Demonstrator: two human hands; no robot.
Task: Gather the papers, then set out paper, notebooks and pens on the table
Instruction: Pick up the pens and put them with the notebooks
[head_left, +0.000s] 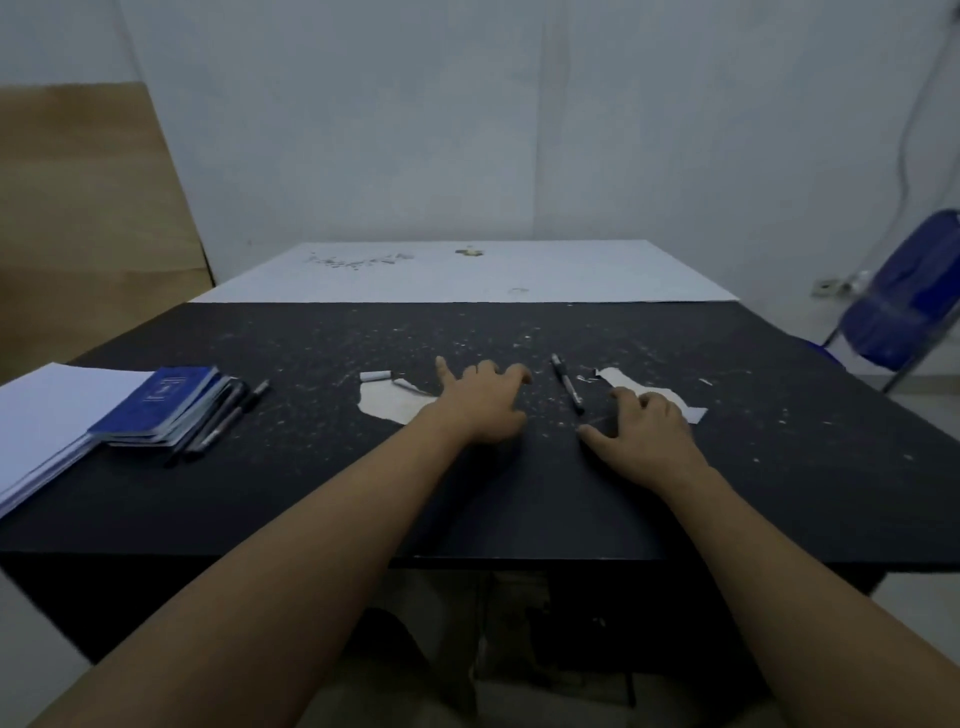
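Both hands are laid flat on the black table (311, 493), near its middle. The left hand (480, 402) is spread wide with nothing gripped, its fingers splayed just beside a pale torn patch (389, 402) in the table's surface. The right hand (649, 426) is likewise spread and empty, its fingertips resting at the edge of a second torn patch (654, 395); whether these patches are loose paper scraps or peeled surface cannot be told. A single black pen (568, 383) lies between the two hands, touched by neither. The supplies are seen at the left edge: a stack of white paper (47, 415), blue notebooks (161, 405) piled partly on it, and several more pens (223, 418) just beside the notebooks. Nothing appears to be set out yet, so the task is judged to be at an early stage. Several risks are foreseen: the lone pen could be rolled away by a careless sweep of either hand; the paper stack, overhanging the table's left side, could be pushed off if the notebooks are dragged rather than lifted; thin sheets could be creased if pinched from flat.
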